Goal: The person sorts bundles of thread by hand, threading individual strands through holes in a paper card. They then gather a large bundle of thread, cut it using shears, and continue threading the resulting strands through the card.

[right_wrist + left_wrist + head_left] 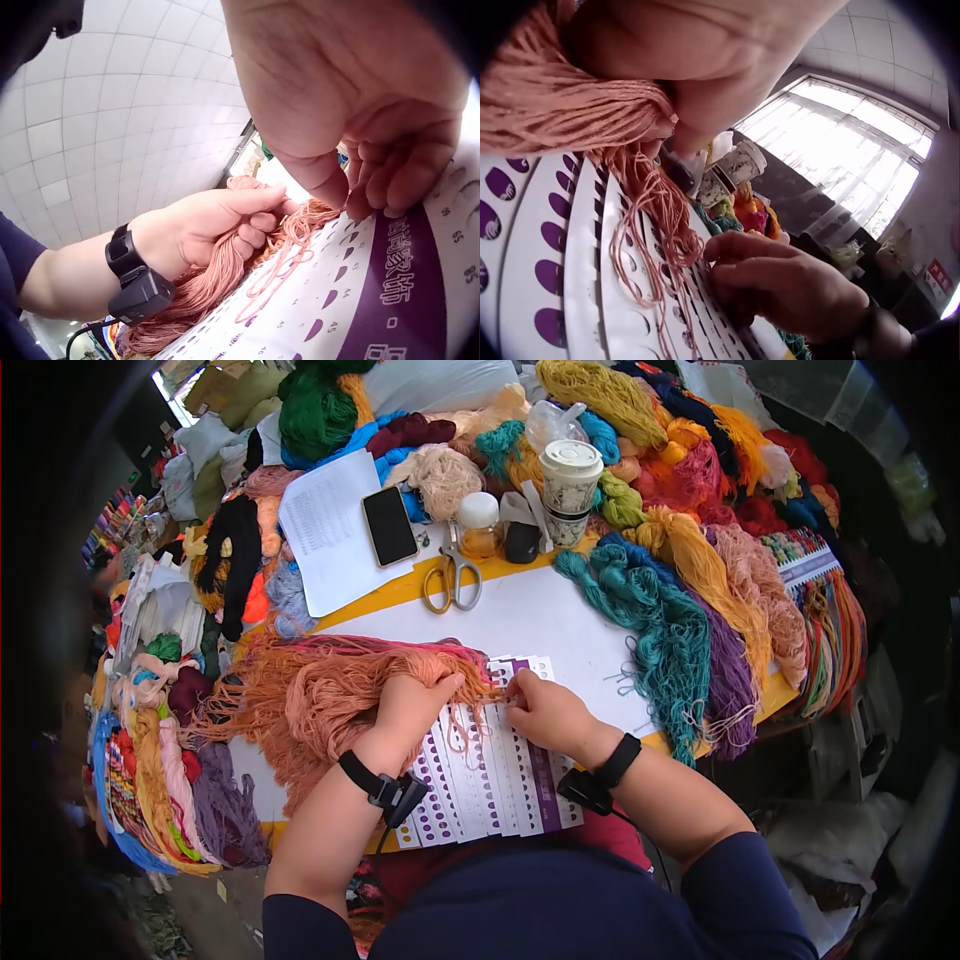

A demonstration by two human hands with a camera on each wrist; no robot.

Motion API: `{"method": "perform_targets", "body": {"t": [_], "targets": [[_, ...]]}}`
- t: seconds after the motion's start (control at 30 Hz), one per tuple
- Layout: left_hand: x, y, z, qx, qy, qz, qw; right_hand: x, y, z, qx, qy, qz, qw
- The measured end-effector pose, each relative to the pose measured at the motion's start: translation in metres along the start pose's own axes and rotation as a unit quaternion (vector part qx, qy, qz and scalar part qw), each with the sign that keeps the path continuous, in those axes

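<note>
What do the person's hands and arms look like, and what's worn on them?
Both the left hand and right hand are ungloved. Each wrist wears a black strap, the left strap and right strap, carrying a small black box-like unit with a thin dark cable. Short, plain navy sleeves leave the forearms bare.

One overhead, two wrist-close views

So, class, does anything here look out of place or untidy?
The lidded cup looks out of place, standing beside yarn skeins. Loose strands straggle from the pink bundle in the left hand across the punched cards.
</note>
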State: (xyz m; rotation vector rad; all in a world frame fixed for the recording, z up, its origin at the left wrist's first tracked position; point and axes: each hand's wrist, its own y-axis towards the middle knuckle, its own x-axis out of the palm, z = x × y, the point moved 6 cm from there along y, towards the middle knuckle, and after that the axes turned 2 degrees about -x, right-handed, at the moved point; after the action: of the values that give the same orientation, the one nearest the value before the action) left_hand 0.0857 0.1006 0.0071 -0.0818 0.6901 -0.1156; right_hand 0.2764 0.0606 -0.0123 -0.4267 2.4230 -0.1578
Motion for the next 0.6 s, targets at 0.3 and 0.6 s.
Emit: {"method": "perform_targets", "body": {"t": [0.3, 0.6], "targets": [[-0.013, 0.003, -0.012, -0.052, -0.382, -0.038, 0.922, -0.001, -0.002, -0.001, -0.007, 0.006, 0.022, 1.0], [-0.119, -0.01, -0.009, -0.132, -0.74, -0.129, 0.646, 0.001, 0.001, 0.001, -0.013, -0.004, 0.032, 0.999]]}}
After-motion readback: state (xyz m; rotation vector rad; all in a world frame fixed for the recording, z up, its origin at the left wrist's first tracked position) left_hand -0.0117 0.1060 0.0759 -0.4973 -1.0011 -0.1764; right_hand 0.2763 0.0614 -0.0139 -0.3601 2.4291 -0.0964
